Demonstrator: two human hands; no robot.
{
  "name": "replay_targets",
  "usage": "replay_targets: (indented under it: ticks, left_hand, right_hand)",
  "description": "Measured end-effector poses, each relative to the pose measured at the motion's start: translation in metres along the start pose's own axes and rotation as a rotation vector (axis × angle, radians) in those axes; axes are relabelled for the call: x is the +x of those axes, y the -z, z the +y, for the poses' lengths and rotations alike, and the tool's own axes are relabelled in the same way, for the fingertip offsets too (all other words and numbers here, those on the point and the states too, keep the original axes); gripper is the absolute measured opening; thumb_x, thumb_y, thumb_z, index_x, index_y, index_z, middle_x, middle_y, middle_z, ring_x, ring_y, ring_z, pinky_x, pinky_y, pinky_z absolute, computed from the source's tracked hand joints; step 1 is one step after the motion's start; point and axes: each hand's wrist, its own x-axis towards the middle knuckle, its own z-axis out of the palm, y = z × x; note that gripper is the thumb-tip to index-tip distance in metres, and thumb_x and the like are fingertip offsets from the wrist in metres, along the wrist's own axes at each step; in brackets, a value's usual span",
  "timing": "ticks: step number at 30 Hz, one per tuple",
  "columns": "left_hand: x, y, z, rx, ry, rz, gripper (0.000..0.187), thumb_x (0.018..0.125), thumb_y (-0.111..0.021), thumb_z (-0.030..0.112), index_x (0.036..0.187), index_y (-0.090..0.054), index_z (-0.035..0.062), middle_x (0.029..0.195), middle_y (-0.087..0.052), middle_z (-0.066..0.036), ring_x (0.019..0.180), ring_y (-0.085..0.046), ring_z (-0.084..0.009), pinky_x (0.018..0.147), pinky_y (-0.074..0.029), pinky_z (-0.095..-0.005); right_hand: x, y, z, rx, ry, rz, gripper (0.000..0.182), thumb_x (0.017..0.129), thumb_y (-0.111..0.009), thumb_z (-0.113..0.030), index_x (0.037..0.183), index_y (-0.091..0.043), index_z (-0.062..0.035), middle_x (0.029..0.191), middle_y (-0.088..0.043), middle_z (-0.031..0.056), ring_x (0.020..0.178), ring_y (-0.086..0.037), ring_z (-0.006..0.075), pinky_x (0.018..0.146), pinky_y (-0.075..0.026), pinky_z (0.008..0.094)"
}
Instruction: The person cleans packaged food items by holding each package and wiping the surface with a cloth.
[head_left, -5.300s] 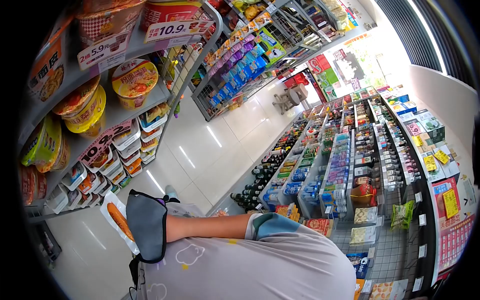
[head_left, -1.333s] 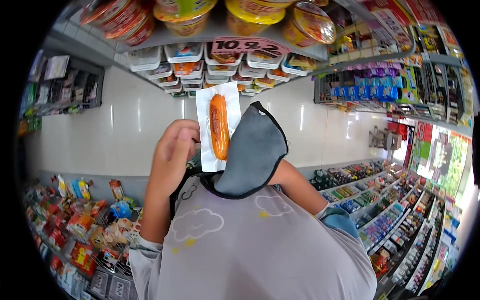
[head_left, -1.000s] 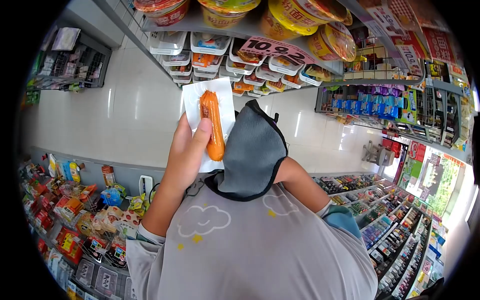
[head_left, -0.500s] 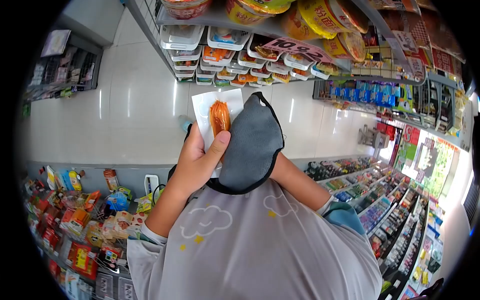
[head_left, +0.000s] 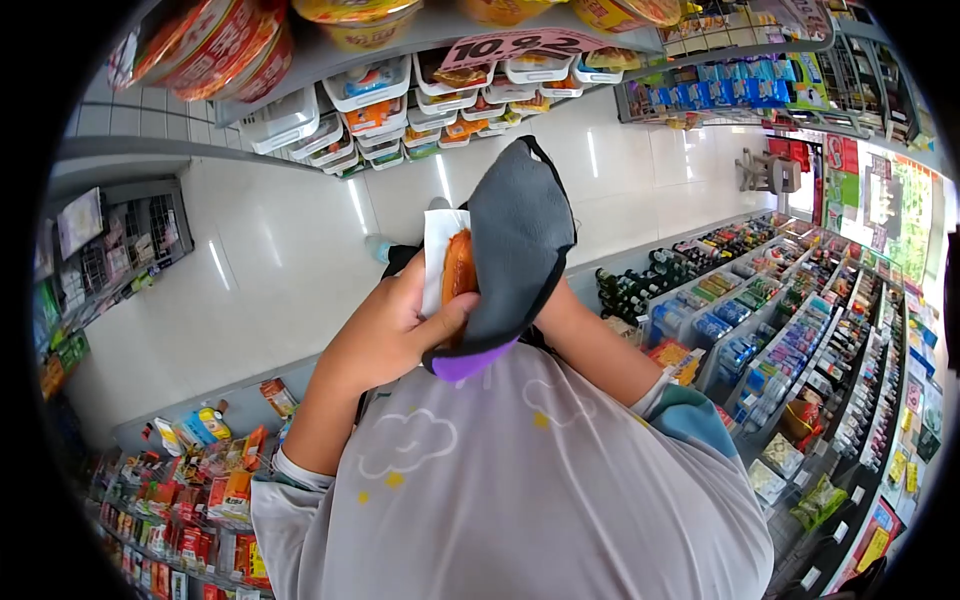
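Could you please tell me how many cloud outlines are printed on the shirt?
2: a larger cloud outline nearer the left hand, and a smaller cloud outline nearer the right forearm. Others may be hidden by folds.

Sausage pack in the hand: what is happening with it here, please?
In a shop, a person holds the sausage pack with the left hand, thumb on its front. A grey cloth covers part of the pack, with purple showing at its lower edge. The right forearm reaches behind the cloth, which hides that hand.
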Motion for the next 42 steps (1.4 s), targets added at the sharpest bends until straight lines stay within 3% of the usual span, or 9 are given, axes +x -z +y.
replay_targets:
  ticks: [6, 12, 15, 21, 24, 30, 35, 40, 42]
  left_hand:
    - [0.032, -0.022, 0.021, 0.139, 0.066, 0.057, 0.046, 0.098, -0.06, 0.022, 0.135, -0.043, -0.0001, 0.101, -0.068, -0.012, 0.09, -0.066, -0.0189, 0.082, -0.05, -0.0332]
    - [0.056, -0.053, 0.037, 0.155, 0.113, 0.163, 0.049, 0.097, -0.06, 0.02, 0.137, -0.042, -0.0003, 0.1, -0.069, -0.012, 0.084, -0.067, -0.0177, 0.075, -0.052, -0.0334]
    - [0.065, -0.065, 0.046, 0.429, 0.268, 0.114, 0.053, 0.093, -0.064, 0.016, 0.138, -0.041, -0.0003, 0.103, -0.069, -0.014, 0.083, -0.069, -0.0186, 0.074, -0.053, -0.0349]
    - [0.081, -0.091, 0.03, 0.314, 0.133, 0.189, 0.066, 0.079, -0.076, 0.007, 0.136, -0.044, 0.0009, 0.106, -0.069, -0.011, 0.091, -0.068, -0.018, 0.081, -0.052, -0.0337]
    - [0.088, -0.088, 0.024, 0.239, 0.154, 0.188, 0.061, 0.076, -0.08, 0.002, 0.129, -0.05, 0.0008, 0.104, -0.068, -0.007, 0.093, -0.066, -0.0145, 0.083, -0.051, -0.0305]
    - [0.088, -0.068, 0.038, -0.177, 0.023, 0.497, 0.041, 0.083, -0.075, 0.006, 0.118, -0.056, -0.0051, 0.104, -0.068, -0.011, 0.09, -0.067, -0.0179, 0.076, -0.057, -0.0342]
    - [0.088, -0.057, 0.029, -0.546, -0.088, 0.359, 0.043, 0.097, -0.06, 0.023, 0.13, -0.048, -0.0019, 0.124, -0.062, -0.016, 0.108, -0.065, -0.0294, 0.086, -0.057, -0.0467]
    - [0.091, -0.073, 0.01, -0.481, -0.14, 0.637, 0.049, 0.101, -0.054, 0.035, 0.136, -0.044, 0.0018, 0.127, -0.059, -0.013, 0.114, -0.061, -0.0278, 0.091, -0.055, -0.045]
    - [0.089, -0.07, 0.005, -0.288, -0.09, 0.681, 0.046, 0.098, -0.062, 0.027, 0.133, -0.046, 0.0032, 0.125, -0.061, -0.012, 0.112, -0.062, -0.0266, 0.092, -0.054, -0.046]
  right_hand:
    - [0.006, 0.034, 0.01, 0.505, -0.084, 0.116, 0.036, 0.087, -0.067, -0.022, 0.119, -0.06, -0.0056, 0.125, -0.059, 0.0156, 0.119, -0.054, 0.0302, 0.103, -0.041, 0.0399]
    - [0.009, 0.05, 0.056, 0.699, 0.028, -0.117, 0.039, 0.086, -0.07, -0.024, 0.12, -0.062, -0.0072, 0.12, -0.062, 0.013, 0.116, -0.056, 0.0269, 0.103, -0.041, 0.0393]
    - [0.005, 0.049, 0.073, 0.644, 0.102, -0.002, 0.039, 0.085, -0.07, -0.026, 0.118, -0.063, -0.007, 0.118, -0.063, 0.0132, 0.112, -0.058, 0.0291, 0.1, -0.043, 0.0403]
    - [-0.008, 0.039, 0.102, 0.489, 0.065, 0.111, 0.039, 0.086, -0.068, -0.026, 0.118, -0.062, -0.006, 0.118, -0.062, 0.0149, 0.113, -0.057, 0.031, 0.1, -0.043, 0.0408]
    - [-0.019, 0.03, 0.119, 0.778, -0.026, 0.191, 0.04, 0.088, -0.066, -0.025, 0.122, -0.06, -0.0053, 0.121, -0.061, 0.0151, 0.116, -0.056, 0.0299, 0.103, -0.041, 0.0414]
    - [-0.028, 0.055, 0.121, 0.623, 0.118, 0.169, 0.05, 0.09, -0.064, -0.028, 0.134, -0.054, -0.0067, 0.138, -0.052, 0.0151, 0.13, -0.047, 0.031, 0.112, -0.032, 0.0429]
    - [-0.031, 0.057, 0.114, 0.514, 0.273, 0.132, 0.05, 0.091, -0.062, -0.029, 0.134, -0.053, -0.0063, 0.137, -0.052, 0.0161, 0.129, -0.046, 0.0335, 0.112, -0.031, 0.044]
    - [-0.026, 0.071, 0.1, 0.413, 0.401, 0.151, 0.046, 0.089, -0.061, -0.029, 0.129, -0.056, -0.0058, 0.132, -0.055, 0.0172, 0.124, -0.049, 0.0345, 0.109, -0.033, 0.0447]
    - [-0.012, 0.103, 0.082, 0.16, 0.378, -0.151, 0.044, 0.089, -0.061, -0.029, 0.127, -0.057, -0.0057, 0.13, -0.055, 0.0174, 0.123, -0.05, 0.0345, 0.109, -0.034, 0.0447]
